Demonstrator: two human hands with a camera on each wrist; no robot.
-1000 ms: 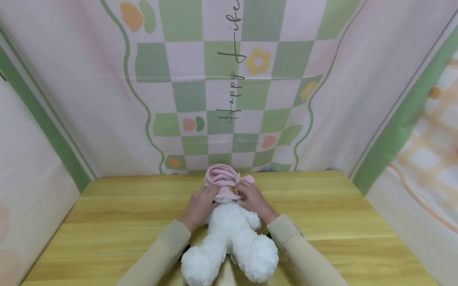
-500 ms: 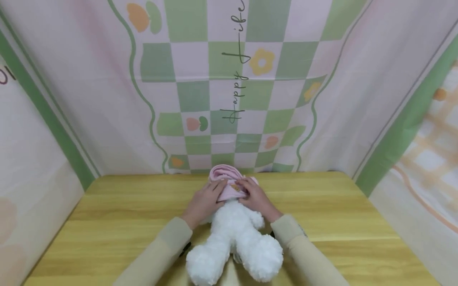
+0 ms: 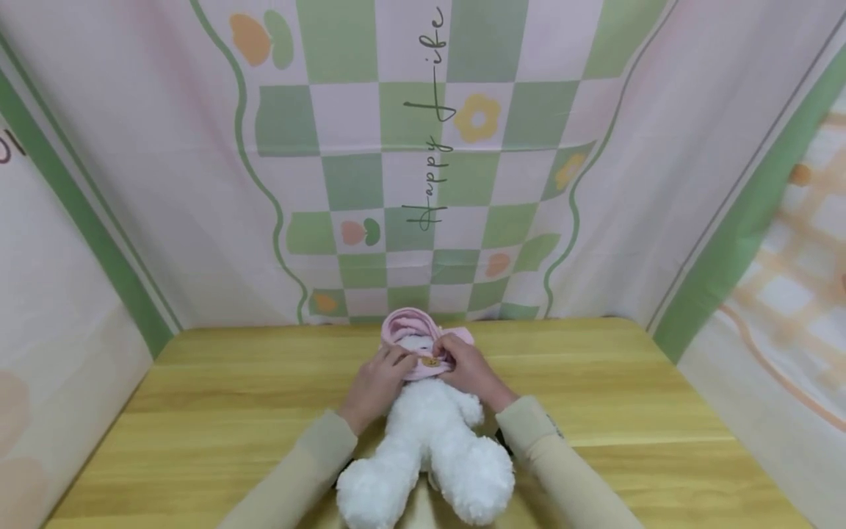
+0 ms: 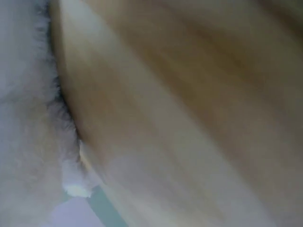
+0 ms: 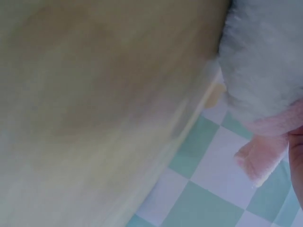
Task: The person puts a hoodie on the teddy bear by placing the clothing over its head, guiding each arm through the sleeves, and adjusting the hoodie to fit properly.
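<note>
A white plush toy (image 3: 429, 419) lies on its back on the table, legs toward me. A small pink garment (image 3: 405, 317) rings its head, and part of the white face shows through the opening. On the garment's lower part is a yellow-brown patch (image 3: 430, 361). My left hand (image 3: 375, 386) grips the lower edge from the left, fingers bent over the cloth. From the other side, my right hand (image 3: 468, 369) pinches the cloth beside the patch. The right wrist view catches a loose pink end (image 5: 262, 158) near the hand. White fur (image 4: 23, 104) fills the left wrist view's left edge.
The wooden table (image 3: 231, 411) extends on both sides of the toy. A green-and-white checked curtain (image 3: 410, 176) hangs right behind its far edge, with fabric walls at left and right.
The pink garment's lower edge has slid slightly down toward the body. More of the toy's white face now shows through the opening. Both hands have shifted slightly with the cloth.
</note>
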